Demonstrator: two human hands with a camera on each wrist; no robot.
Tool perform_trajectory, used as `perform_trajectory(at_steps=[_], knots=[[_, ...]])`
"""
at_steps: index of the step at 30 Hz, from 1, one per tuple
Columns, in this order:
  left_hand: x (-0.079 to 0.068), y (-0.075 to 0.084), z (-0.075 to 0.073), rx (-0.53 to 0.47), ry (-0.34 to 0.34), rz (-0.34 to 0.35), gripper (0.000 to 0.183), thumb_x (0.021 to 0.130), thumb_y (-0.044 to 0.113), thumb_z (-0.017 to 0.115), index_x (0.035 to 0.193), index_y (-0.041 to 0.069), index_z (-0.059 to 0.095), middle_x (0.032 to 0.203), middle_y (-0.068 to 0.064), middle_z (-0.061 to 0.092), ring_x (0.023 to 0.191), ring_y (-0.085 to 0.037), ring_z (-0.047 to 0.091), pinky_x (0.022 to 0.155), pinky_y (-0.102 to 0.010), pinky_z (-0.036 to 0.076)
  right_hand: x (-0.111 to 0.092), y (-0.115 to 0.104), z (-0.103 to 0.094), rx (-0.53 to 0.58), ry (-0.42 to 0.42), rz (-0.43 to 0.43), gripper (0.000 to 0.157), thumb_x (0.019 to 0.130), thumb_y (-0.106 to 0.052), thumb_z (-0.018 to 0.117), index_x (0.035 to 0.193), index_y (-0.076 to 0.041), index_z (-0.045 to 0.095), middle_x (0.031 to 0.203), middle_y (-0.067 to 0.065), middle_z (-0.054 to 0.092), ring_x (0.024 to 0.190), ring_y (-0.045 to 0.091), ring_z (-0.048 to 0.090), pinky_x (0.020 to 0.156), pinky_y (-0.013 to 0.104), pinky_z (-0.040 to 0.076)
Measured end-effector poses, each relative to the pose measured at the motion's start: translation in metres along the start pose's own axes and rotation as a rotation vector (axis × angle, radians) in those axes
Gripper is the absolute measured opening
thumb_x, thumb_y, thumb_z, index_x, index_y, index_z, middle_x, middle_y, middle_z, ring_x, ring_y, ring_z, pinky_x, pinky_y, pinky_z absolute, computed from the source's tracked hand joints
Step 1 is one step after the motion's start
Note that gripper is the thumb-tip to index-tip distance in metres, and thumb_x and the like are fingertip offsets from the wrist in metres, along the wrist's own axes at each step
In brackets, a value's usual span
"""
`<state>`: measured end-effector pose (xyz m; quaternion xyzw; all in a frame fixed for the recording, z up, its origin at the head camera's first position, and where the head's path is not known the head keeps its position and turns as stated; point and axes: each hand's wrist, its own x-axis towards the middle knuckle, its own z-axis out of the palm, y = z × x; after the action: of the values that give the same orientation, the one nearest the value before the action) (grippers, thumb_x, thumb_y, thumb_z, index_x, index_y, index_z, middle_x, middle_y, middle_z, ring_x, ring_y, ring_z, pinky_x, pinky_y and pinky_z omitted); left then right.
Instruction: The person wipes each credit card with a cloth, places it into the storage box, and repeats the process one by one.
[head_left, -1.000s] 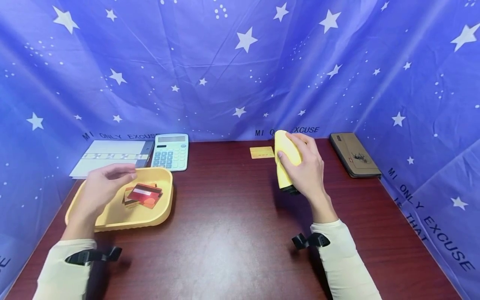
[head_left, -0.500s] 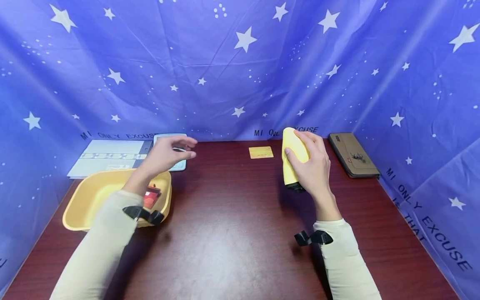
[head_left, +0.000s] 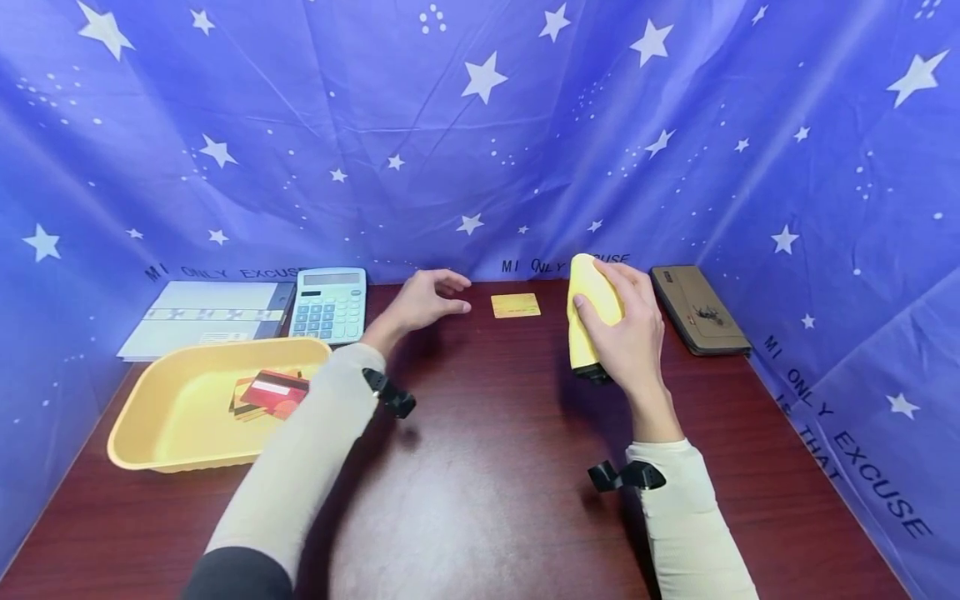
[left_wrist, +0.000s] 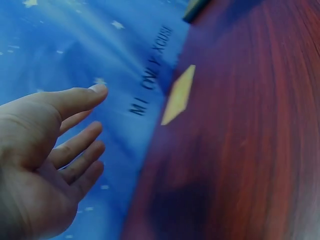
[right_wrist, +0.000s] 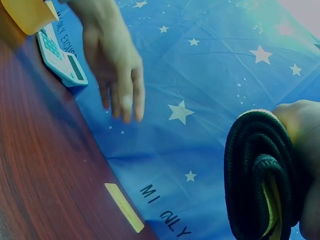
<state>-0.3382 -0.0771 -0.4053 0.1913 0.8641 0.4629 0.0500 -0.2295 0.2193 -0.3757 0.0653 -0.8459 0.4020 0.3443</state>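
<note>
My left hand (head_left: 429,302) reaches over the back of the table with nothing in it, fingers loosely extended, just left of a yellow card (head_left: 516,306) lying flat. In the left wrist view the thumb and fingers are spread apart, and the card (left_wrist: 179,96) lies beyond them. My right hand (head_left: 628,325) grips a folded cloth (head_left: 592,312), yellow outside with a dark side, right of the card. The right wrist view shows the dark folded layers of the cloth (right_wrist: 260,135) end-on.
A yellow basin (head_left: 150,408) at the left holds several bank cards (head_left: 273,392), partly behind my left sleeve. Behind it lie a white notebook (head_left: 206,304) and a calculator (head_left: 330,304). A brown wallet (head_left: 701,310) lies at the back right, and a blue starred curtain (head_left: 420,125) encloses the table.
My left hand has moved right from above the basin, past the calculator, to near the yellow card. My right hand, holding the cloth, has shifted slightly right, away from the card.
</note>
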Motion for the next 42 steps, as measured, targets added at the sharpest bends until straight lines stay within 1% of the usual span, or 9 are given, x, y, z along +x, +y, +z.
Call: perform_trajectory(at_steps=[6,8,12,16,19,23,35,39,42], knots=[[0.021,-0.016,0.042,-0.133,0.057,-0.142,0.050,0.088,0.016,0.081,0.134,0.005,0.067,0.138,-0.018,0.066,0.130,-0.031,0.059,0.114,-0.043,0.050,0.001,0.004,-0.003,-0.010,0.009,0.019,0.053,0.084,-0.020,0.081,0.136,-0.019,0.069,0.138,0.014,0.060,0.120,0.032,0.059,0.083,0.036,0.044],[0.026,-0.020,0.054,-0.137,0.085,-0.185,0.052,0.087,0.019,0.082,0.136,0.008,0.066,0.141,-0.014,0.065,0.134,-0.031,0.056,0.118,-0.043,0.046,0.002,0.004,-0.002,-0.009,0.006,0.022,0.053,0.085,-0.021,0.081,0.136,-0.020,0.069,0.138,0.014,0.060,0.120,0.032,0.059,0.083,0.036,0.044],[0.036,-0.024,0.073,0.028,0.104,-0.199,0.058,0.086,0.034,0.082,0.139,0.018,0.065,0.149,-0.009,0.059,0.140,-0.035,0.047,0.121,-0.050,0.036,0.003,0.004,-0.003,-0.011,0.014,0.027,0.053,0.084,-0.022,0.082,0.136,-0.020,0.069,0.137,0.013,0.060,0.119,0.032,0.059,0.084,0.037,0.045],[0.044,-0.026,0.086,0.235,0.111,-0.187,0.064,0.088,0.051,0.077,0.144,0.024,0.061,0.155,-0.007,0.050,0.141,-0.036,0.041,0.112,-0.051,0.036,0.003,0.003,-0.002,-0.011,0.017,0.034,0.053,0.084,-0.022,0.082,0.135,-0.021,0.069,0.137,0.012,0.060,0.120,0.031,0.059,0.085,0.038,0.045],[0.047,-0.027,0.092,0.330,0.125,-0.201,0.065,0.088,0.057,0.074,0.143,0.026,0.060,0.153,-0.006,0.049,0.137,-0.033,0.042,0.105,-0.049,0.037,0.003,0.003,-0.001,-0.010,0.011,0.040,0.053,0.084,-0.023,0.082,0.136,-0.021,0.069,0.137,0.012,0.060,0.121,0.031,0.058,0.087,0.039,0.046],[0.049,-0.026,0.096,0.373,0.139,-0.212,0.059,0.089,0.055,0.074,0.139,0.025,0.063,0.150,-0.007,0.050,0.132,-0.032,0.044,0.103,-0.048,0.038,0.003,0.003,-0.002,-0.013,0.017,0.041,0.053,0.084,-0.022,0.082,0.135,-0.020,0.069,0.137,0.012,0.061,0.121,0.031,0.059,0.087,0.040,0.046],[0.044,-0.017,0.095,0.401,0.129,-0.254,0.048,0.090,0.050,0.076,0.127,0.021,0.067,0.143,-0.009,0.055,0.127,-0.033,0.048,0.103,-0.046,0.040,0.002,0.002,-0.002,-0.017,0.010,0.041,0.053,0.084,-0.022,0.082,0.136,-0.020,0.069,0.138,0.012,0.061,0.121,0.031,0.059,0.085,0.038,0.046],[0.042,-0.015,0.098,0.418,0.149,-0.254,0.051,0.091,0.050,0.075,0.129,0.019,0.065,0.139,-0.009,0.057,0.125,-0.032,0.050,0.102,-0.045,0.042,0.002,0.001,-0.002,-0.019,0.006,0.037,0.053,0.084,-0.022,0.081,0.135,-0.021,0.069,0.138,0.012,0.061,0.121,0.031,0.059,0.084,0.038,0.045],[0.041,-0.014,0.102,0.396,0.185,-0.239,0.054,0.090,0.046,0.078,0.131,0.016,0.061,0.132,-0.009,0.063,0.122,-0.033,0.055,0.102,-0.045,0.044,0.001,0.001,-0.001,-0.020,0.001,0.042,0.052,0.084,-0.023,0.081,0.135,-0.021,0.069,0.138,0.012,0.060,0.121,0.031,0.059,0.083,0.039,0.045]])
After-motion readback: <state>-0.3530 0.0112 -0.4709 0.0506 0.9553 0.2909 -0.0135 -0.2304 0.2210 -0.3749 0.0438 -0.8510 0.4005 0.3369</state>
